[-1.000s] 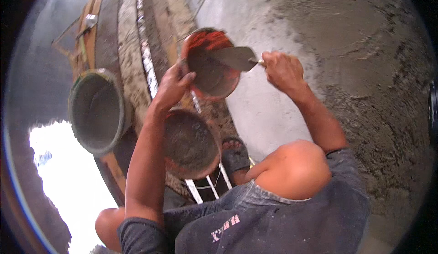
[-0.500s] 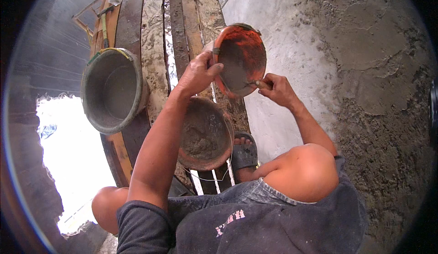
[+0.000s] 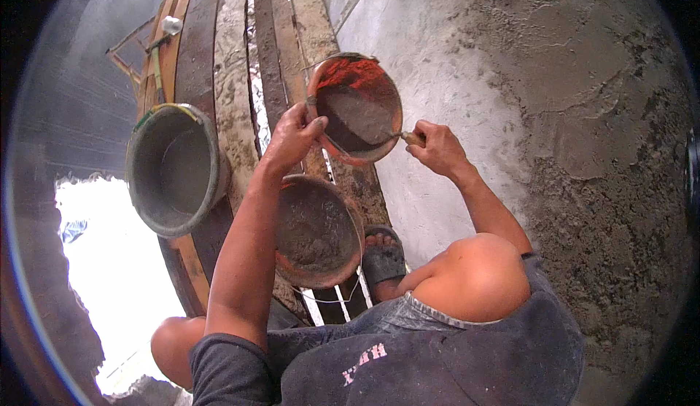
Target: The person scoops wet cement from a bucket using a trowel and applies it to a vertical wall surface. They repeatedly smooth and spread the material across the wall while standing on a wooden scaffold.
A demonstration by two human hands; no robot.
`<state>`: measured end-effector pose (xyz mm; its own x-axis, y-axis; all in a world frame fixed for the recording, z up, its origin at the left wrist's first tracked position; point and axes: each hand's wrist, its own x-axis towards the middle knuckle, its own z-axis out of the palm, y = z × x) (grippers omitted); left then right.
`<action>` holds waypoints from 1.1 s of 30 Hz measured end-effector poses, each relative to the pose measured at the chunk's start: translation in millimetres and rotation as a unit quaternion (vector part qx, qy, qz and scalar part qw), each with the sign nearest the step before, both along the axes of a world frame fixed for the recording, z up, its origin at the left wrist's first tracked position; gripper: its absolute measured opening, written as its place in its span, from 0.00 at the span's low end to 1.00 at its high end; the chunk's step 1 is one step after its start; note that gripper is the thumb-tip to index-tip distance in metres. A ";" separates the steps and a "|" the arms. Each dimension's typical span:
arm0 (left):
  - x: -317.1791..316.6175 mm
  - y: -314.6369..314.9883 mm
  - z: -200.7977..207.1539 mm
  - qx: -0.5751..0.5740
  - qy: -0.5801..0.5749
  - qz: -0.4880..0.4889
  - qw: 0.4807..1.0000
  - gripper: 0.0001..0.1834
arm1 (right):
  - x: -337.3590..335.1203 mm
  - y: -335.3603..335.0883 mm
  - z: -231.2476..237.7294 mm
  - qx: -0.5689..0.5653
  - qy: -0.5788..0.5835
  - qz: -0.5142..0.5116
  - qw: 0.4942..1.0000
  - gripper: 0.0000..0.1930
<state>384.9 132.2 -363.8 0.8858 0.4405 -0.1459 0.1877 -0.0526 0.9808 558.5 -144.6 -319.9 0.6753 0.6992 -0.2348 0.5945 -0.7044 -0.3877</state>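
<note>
Your left-hand fingers (image 3: 310, 125) are clamped over the near rim of the orange pan (image 3: 356, 107), thumb inside and the rest curled beneath, so the left hand (image 3: 292, 138) holds it tilted up toward you. The right hand (image 3: 437, 147) is closed around the wooden handle of a trowel (image 3: 390, 138), whose blade is down inside the pan against the grey mortar.

Taking the pan as your landmark: a second mortar pan (image 3: 317, 229) sits just below it on the planks (image 3: 281, 49), a grey bucket (image 3: 173, 167) stands well to its left, your sandalled foot (image 3: 383, 254) lies below and slightly right, and the plastered wall (image 3: 510, 78) rises on its right.

Since a second ago the pan has tipped steeper and drawn closer in, and the trowel has gone from lying across the rim to digging into the load. I read that as you gathering mortar onto the blade; the mix sits low in the tilted pan.
</note>
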 end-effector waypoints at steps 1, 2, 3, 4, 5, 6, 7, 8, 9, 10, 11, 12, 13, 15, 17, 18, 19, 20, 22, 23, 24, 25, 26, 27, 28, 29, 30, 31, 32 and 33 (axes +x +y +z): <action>-2.0 -3.0 1.5 0.002 0.004 -0.009 1.000 0.11 | -1.6 -3.6 -3.2 0.017 -0.005 0.001 1.000 0.14; 0.3 -4.9 6.3 0.010 0.002 -0.018 1.000 0.11 | 2.7 -6.2 -8.9 0.040 -0.017 0.001 0.999 0.14; 3.6 -7.2 9.5 0.016 -0.003 -0.028 0.999 0.11 | 5.6 -5.0 -2.4 0.061 -0.032 0.002 0.998 0.14; 2.5 -0.9 0.6 0.034 0.024 -0.025 0.999 0.14 | 7.1 -1.4 1.6 0.067 -0.052 0.017 0.996 0.13; -1.3 -1.9 2.0 0.018 0.019 -0.009 1.000 0.14 | 5.5 6.8 15.3 0.066 -0.051 0.028 0.996 0.13; -7.4 10.4 -23.4 0.020 0.001 -0.004 1.000 0.14 | 7.9 18.4 28.5 0.079 -0.068 0.051 0.993 0.12; -9.2 11.9 -23.3 -0.060 -0.008 -0.004 0.998 0.14 | 7.3 28.8 48.9 0.073 -0.057 0.056 0.994 0.13; -12.0 14.4 -24.1 -0.073 -0.004 0.005 0.997 0.14 | 8.3 39.2 69.6 0.094 -0.048 0.070 0.992 0.14; -13.5 14.7 -25.5 -0.085 0.000 0.013 0.996 0.13 | 12.7 47.0 86.6 0.118 -0.016 0.089 0.989 0.15; -16.2 16.1 -26.4 -0.096 0.008 0.023 0.995 0.12 | 18.4 55.3 101.1 0.142 0.020 0.109 0.984 0.16; -17.6 16.3 -26.5 -0.108 0.017 0.034 0.993 0.12 | 25.4 62.6 111.8 0.166 0.057 0.129 0.976 0.17; -16.6 14.1 -27.1 -0.117 0.012 0.031 0.993 0.10 | 33.3 67.4 118.0 0.192 0.119 0.125 0.966 0.17; -15.2 12.5 -27.6 -0.126 0.009 0.030 0.992 0.09 | 43.4 73.2 123.0 0.218 0.182 0.123 0.951 0.18; -15.4 15.0 -25.9 -0.131 0.012 0.033 0.991 0.09 | 57.0 85.5 145.1 0.224 0.317 0.099 0.916 0.17; -14.8 16.5 -22.9 -0.127 0.022 0.029 0.991 0.09 | 90.8 83.6 126.8 0.283 0.402 0.054 0.869 0.14; -14.7 18.1 -21.2 -0.116 0.022 0.028 0.993 0.09 | 111.8 77.0 119.5 0.298 0.413 0.030 0.860 0.12; -14.5 19.1 -19.3 -0.108 0.021 0.026 0.994 0.09 | 136.0 63.0 114.9 0.312 0.424 0.005 0.850 0.11; -12.3 18.3 -18.9 -0.102 0.019 0.020 0.994 0.09 | 164.1 38.9 116.9 0.304 0.343 -0.090 0.884 0.11; 3.4 3.3 -18.4 -0.132 0.013 -0.001 0.991 0.09 | 247.1 -57.3 112.7 0.343 0.177 -0.256 0.886 0.11; 5.7 4.4 -19.1 -0.141 0.011 0.006 0.990 0.09 | 259.5 -95.2 116.4 0.480 0.078 -0.234 0.842 0.10; -8.8 13.6 -28.8 -0.126 0.007 0.010 0.992 0.10 | 240.1 -84.1 139.4 0.461 -0.022 -0.301 0.835 0.11; -16.1 16.7 -30.0 -0.117 0.008 0.029 0.993 0.09 | 216.1 -80.6 171.3 0.418 -0.083 -0.294 0.855 0.11; -20.3 19.3 -28.7 -0.108 0.013 0.039 0.993 0.09 | 189.5 -82.8 190.5 0.372 -0.145 -0.293 0.869 0.12; -15.5 15.2 -29.5 -0.106 0.010 0.038 0.994 0.09 | 164.4 -89.0 200.3 0.304 -0.164 -0.274 0.897 0.13; -8.4 9.5 -20.3 -0.139 -0.017 0.038 0.989 0.09 | 146.7 -87.4 205.1 0.244 -0.183 -0.249 0.919 0.13; -0.9 8.9 -18.4 -0.113 -0.023 0.024 0.993 0.09 | 129.3 -82.3 208.4 0.180 -0.205 -0.220 0.937 0.14; 4.4 8.7 -17.0 -0.088 -0.025 0.010 0.996 0.09 | 112.3 -75.5 202.8 0.133 -0.180 -0.177 0.958 0.14; 6.5 9.7 -16.4 -0.062 -0.024 -0.003 0.998 0.09 | 92.3 -65.0 192.0 0.085 -0.153 -0.133 0.976 0.15; 9.5 3.4 -6.3 -0.084 -0.030 -0.008 0.996 0.09 | 73.0 -52.3 173.8 0.036 -0.141 -0.109 0.983 0.14; 9.0 0.5 0.2 -0.062 -0.015 -0.016 0.998 0.09 | 55.1 -37.1 151.9 -0.012 -0.126 -0.082 0.989 0.12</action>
<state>394.0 132.6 -363.6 0.9036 0.3928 -0.1708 0.1588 0.0633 0.9853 613.7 -181.7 -168.0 0.8180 0.5722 -0.0596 0.5477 -0.8063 -0.2234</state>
